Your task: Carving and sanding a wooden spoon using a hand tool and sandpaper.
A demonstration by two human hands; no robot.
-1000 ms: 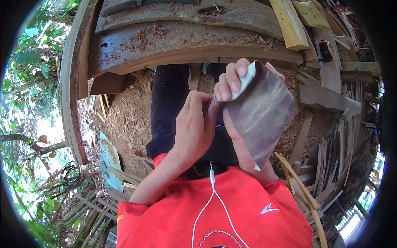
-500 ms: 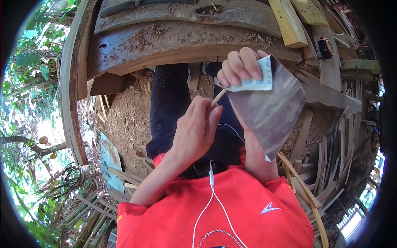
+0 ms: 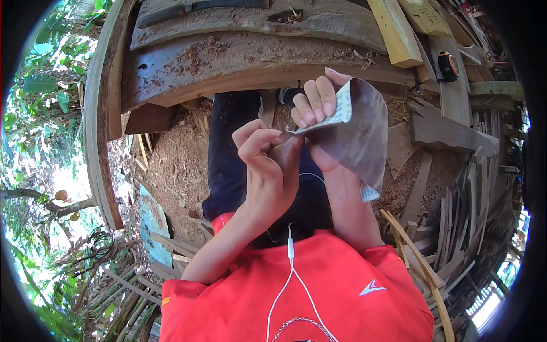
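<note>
My right hand (image 3: pixel 318 108) grips a sheet of sandpaper (image 3: pixel 362 128), fingers bent over its pale printed backing. The dark, worn grit side hangs down over my right wrist, and one lower corner curls to show the backing. Close by on the left, my left hand (image 3: pixel 265 165) pinches a small brown wooden piece (image 3: pixel 283 151) between thumb and fingers. Its far end meets the folded edge of the sandpaper. Most of this piece is hidden by my fingers and the sheet, so its full shape cannot be made out.
A thick wooden bench (image 3: pixel 228 68) strewn with shavings stands ahead, with a dark long-handled tool (image 3: pixel 171 13) on top. At the right lie wood blocks (image 3: pixel 399 34), a tape measure (image 3: pixel 448 66) and several thin strips (image 3: pixel 450 228). Chips cover the ground (image 3: pixel 176 165).
The sandpaper has swung left and its sheet has curled more. My left hand has turned, its fingers lifting and bending; the thin stick seen before no longer shows as such.
</note>
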